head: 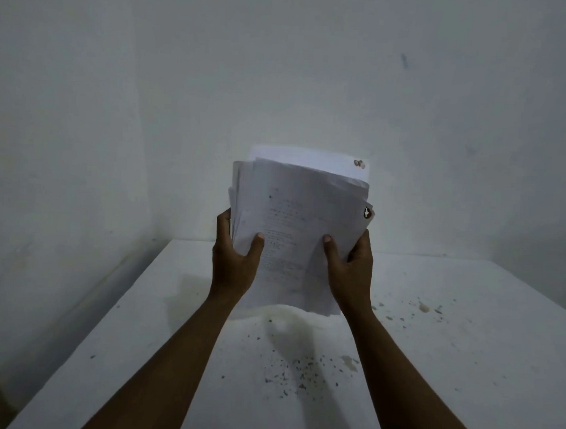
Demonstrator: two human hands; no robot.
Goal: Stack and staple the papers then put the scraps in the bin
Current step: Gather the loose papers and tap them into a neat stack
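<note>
1. While I look down through the head camera, my left hand [234,260] grasps the left edge of the papers [302,211], thumb on the front sheet.
2. My right hand [350,268] grasps the right edge the same way.
3. The papers stand nearly upright and unevenly fanned over the white worktop [463,349]; I cannot tell whether they touch it.
4. Dark specks [302,369] lie on the worktop between my forearms.

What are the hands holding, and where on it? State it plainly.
A stack of papers, held upright. The left hand grips its lower left edge, the right hand its lower right edge, with both thumbs on the front sheet.
</note>
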